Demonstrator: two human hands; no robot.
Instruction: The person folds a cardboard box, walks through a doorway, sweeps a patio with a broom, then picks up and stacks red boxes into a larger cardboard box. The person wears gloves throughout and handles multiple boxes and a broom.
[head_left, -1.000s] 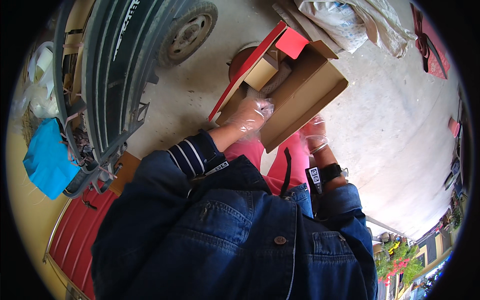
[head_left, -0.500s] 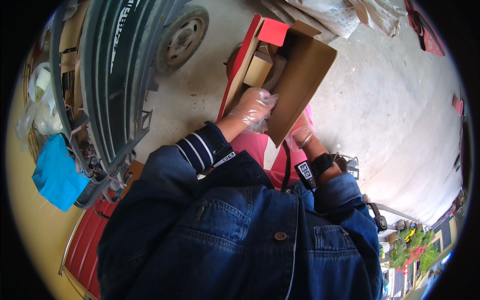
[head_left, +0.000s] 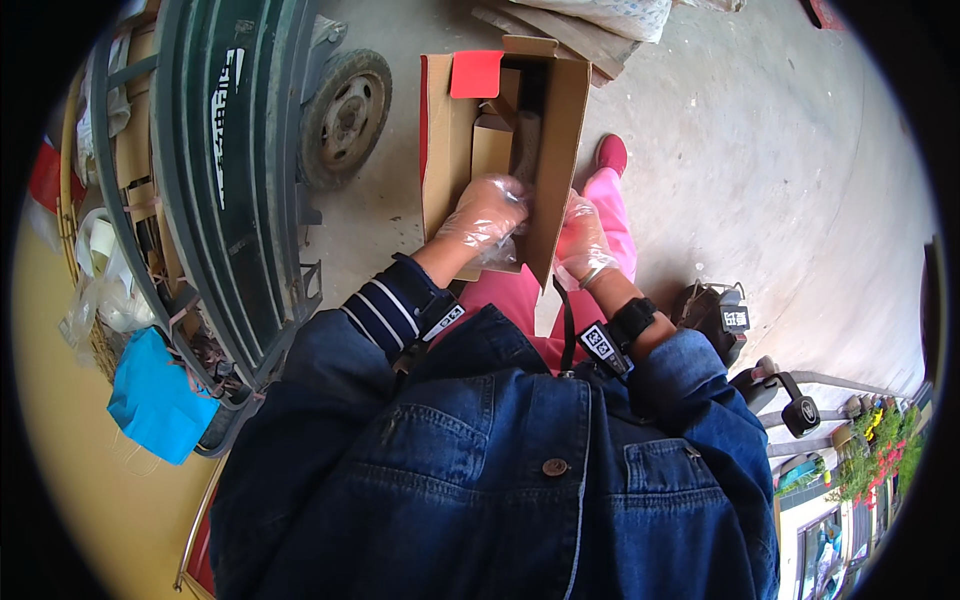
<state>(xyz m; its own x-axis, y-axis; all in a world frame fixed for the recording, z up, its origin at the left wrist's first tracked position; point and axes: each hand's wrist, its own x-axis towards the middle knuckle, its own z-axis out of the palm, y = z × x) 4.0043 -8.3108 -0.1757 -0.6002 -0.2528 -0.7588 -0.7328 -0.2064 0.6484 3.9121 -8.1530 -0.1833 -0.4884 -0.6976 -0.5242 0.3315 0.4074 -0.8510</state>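
A long, open cardboard box [head_left: 562, 130], brown inside with a red flap [head_left: 475, 74], stands tilted above my lap. Inside it are a smaller brown carton [head_left: 491, 145] and a greyish roll-like piece [head_left: 527, 140]. My left hand [head_left: 488, 212], in a clear plastic glove, reaches into the near end of the box with its fingers curled; what they hold is hidden. Also gloved in clear plastic, my right hand [head_left: 584, 238] grips the box's right wall from outside, its fingers partly hidden.
On the left stands a dark green metal vehicle body [head_left: 235, 160] with a wheel [head_left: 346, 120]. A blue bag [head_left: 160, 395] hangs by it. Boards [head_left: 565, 40] and a white sack lie on the concrete floor beyond the box. A dark machine part [head_left: 715, 320] is at my right.
The box has turned more upright and shifted left in view. My left hand stays inside it, and my right hand now shows more fully along its right wall.
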